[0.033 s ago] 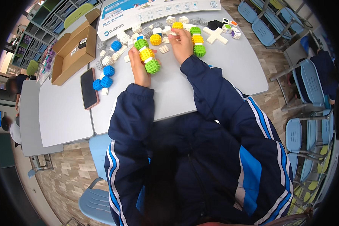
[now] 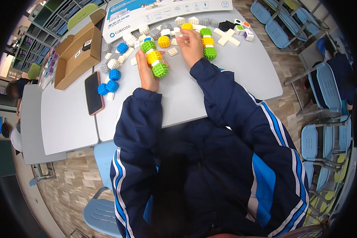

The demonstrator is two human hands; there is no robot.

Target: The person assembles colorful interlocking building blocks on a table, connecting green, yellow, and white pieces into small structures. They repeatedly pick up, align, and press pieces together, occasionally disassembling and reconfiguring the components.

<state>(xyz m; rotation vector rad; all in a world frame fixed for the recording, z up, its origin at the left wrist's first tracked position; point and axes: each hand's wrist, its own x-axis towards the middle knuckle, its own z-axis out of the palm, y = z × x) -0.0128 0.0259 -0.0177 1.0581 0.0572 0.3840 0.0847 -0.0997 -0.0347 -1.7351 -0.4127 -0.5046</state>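
My left hand (image 2: 147, 75) is wrapped round a row of studded cube blocks, green, yellow and green (image 2: 154, 58), joined by white pieces. The row tilts, its near green cube toward me. To its right, my right hand (image 2: 192, 48) is closed in a pinch on a small white connector piece (image 2: 181, 36), partly hidden by the fingers. A second green-yellow-green row (image 2: 208, 42) lies on the table just right of that hand. Beyond the fingers sits a yellow cube (image 2: 187, 26); another yellow cube (image 2: 164, 41) and a flat white tile (image 2: 173, 51) lie between my hands.
Blue cubes (image 2: 112, 86) and a phone (image 2: 93, 93) lie left on the table (image 2: 182, 99). An open cardboard box (image 2: 69, 69) stands beyond them. A large printed box (image 2: 162, 16) is at the back. White cross piece (image 2: 227, 37) and marked cubes (image 2: 248, 35) lie right.
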